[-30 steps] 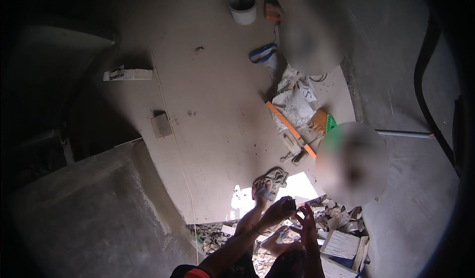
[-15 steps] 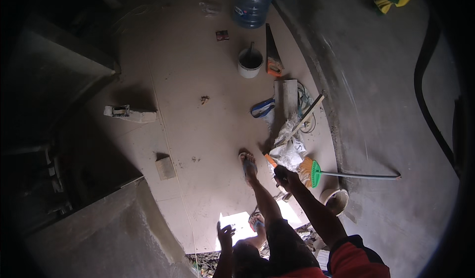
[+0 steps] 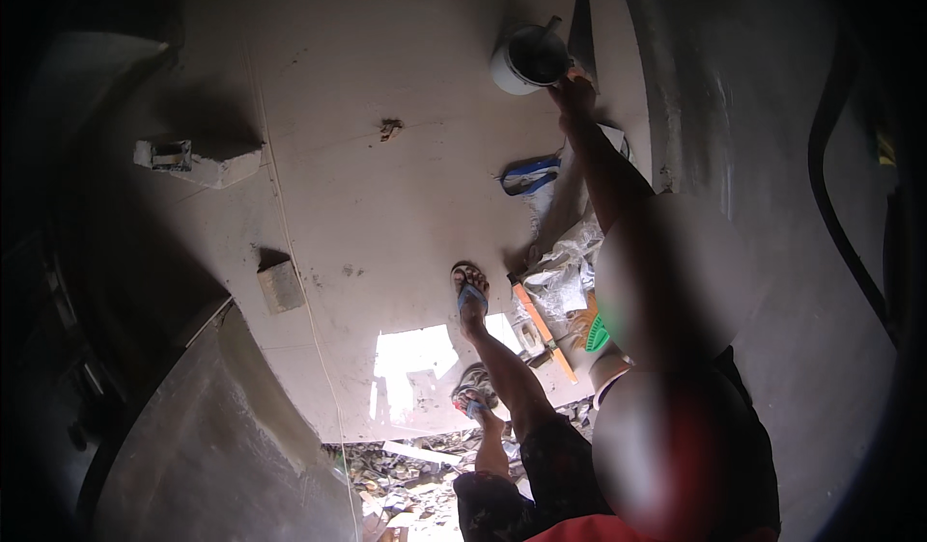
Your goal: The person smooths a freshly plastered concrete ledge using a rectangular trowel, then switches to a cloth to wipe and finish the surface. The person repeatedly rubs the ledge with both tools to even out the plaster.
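My right hand [image 3: 574, 96] reaches far forward, its fingers closed at the near right rim of a whitish bucket [image 3: 514, 75]. The bucket leans a little toward the hand, and a handle-like stick [image 3: 552, 27] pokes out of its dark opening. Right beside it lies a handsaw [image 3: 582, 35]; my hand and wrist cover its grip end. A long, straight orange bar [image 3: 546, 330] rests on the floor near my front foot. My left hand is out of the picture.
Along the right lie a blue-edged tool [image 3: 530, 176], crumpled white plastic sheeting [image 3: 565, 267] and a green broom head [image 3: 598, 333]. Two pale blocks [image 3: 281, 287] [image 3: 227, 167] sit at left beside a string [image 3: 280, 194]. Rubble [image 3: 415, 479] lies beyond the near floor edge.
My right hand has let go of the orange bar, which now lies on the floor, and has moved forward to the bucket. The bucket has tipped slightly. My left hand has left the view.
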`<state>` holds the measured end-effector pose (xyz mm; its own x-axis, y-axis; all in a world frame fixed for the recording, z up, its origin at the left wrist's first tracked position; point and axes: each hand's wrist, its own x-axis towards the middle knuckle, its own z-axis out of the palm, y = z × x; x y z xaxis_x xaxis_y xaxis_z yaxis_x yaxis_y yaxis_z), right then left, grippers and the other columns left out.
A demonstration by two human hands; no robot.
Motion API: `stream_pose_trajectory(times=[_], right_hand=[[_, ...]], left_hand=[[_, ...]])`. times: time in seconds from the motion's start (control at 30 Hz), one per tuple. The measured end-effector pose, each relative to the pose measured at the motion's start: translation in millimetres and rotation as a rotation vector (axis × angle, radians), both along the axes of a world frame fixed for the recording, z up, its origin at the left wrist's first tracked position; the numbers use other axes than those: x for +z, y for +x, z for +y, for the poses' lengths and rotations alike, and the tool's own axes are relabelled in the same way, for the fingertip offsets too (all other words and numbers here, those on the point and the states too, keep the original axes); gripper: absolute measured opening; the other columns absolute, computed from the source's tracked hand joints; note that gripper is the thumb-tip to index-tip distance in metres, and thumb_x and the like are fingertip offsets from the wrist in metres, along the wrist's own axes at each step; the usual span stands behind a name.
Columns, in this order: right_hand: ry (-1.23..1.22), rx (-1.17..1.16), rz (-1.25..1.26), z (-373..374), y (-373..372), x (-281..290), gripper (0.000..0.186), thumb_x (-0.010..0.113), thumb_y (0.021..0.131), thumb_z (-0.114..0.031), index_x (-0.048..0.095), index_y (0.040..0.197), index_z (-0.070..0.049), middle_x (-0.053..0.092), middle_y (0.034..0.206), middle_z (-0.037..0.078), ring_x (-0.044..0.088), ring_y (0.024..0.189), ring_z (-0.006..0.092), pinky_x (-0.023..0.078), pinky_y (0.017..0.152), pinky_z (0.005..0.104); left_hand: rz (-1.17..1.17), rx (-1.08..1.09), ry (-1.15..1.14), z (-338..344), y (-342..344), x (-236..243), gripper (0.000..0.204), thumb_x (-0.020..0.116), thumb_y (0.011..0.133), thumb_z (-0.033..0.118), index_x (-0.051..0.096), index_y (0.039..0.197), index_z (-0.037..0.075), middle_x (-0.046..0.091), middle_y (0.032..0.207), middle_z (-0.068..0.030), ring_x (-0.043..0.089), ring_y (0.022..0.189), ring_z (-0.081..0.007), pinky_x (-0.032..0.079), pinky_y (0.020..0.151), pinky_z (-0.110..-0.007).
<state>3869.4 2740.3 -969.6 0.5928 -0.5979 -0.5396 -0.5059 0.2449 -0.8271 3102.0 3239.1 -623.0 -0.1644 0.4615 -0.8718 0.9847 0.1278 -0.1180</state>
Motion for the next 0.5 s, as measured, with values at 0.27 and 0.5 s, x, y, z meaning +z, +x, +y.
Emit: stream_pose_trajectory(times=[0.27,0.5], right_hand=[[-0.060,0.897,0.393,74,-259,85,0.039,0.066,0.097,-0.025,0.062,0.127,0.000,0.073,0.096,0.014,0.074,0.080,0.0250,0.059,0.072,0.0405],[-0.341,1.654,0.433,100,-518,247,0.035,0.071,0.091,-0.034,0.072,0.112,-0.006,0.075,0.101,0.014,0.072,0.098,0.0324,0.056,0.089,0.0443]], left_hand=[[-0.155,0.048,-0.017,-2,50,21,0.026,0.061,0.093,0.013,0.053,0.118,0.009,0.069,0.099,-0.0187,0.072,0.087,-0.0344,0.058,0.076,-0.048],[-0.264,0.118,-0.035,-9,-31,98,0.014,0.061,0.091,0.013,0.059,0.103,0.008,0.069,0.092,-0.0183,0.071,0.085,-0.0358,0.057,0.073,-0.048]])
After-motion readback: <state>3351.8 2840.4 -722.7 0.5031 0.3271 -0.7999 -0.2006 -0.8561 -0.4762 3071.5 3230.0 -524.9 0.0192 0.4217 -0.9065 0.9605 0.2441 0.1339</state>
